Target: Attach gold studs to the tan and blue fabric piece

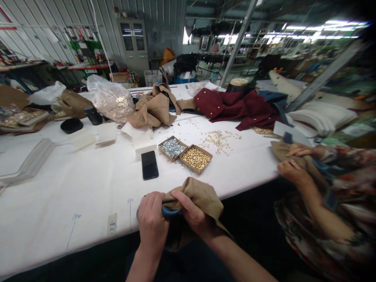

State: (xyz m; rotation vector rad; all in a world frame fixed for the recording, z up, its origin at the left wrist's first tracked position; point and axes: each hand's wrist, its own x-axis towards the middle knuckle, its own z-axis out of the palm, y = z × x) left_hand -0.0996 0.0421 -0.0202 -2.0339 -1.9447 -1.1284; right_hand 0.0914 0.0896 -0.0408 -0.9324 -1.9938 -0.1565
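At the near edge of the white table (73,184), both my hands grip a piece of tan fabric (202,196) with a blue part (170,212) showing between them. My left hand (152,219) is closed on the blue part and the fabric's left end. My right hand (192,213) pinches the tan fabric from the right, fingers pressed on it. Just beyond lie two small cardboard trays, one of silver studs (172,147) and one of gold studs (196,158), and a black phone (149,165).
Loose gold studs (219,139) lie scattered past the trays. Dark red fabric (235,107), more tan fabric (154,107) and a clear bag of metal parts (110,98) sit farther back. At the right a co-worker's hands (293,166) hold tan cloth.
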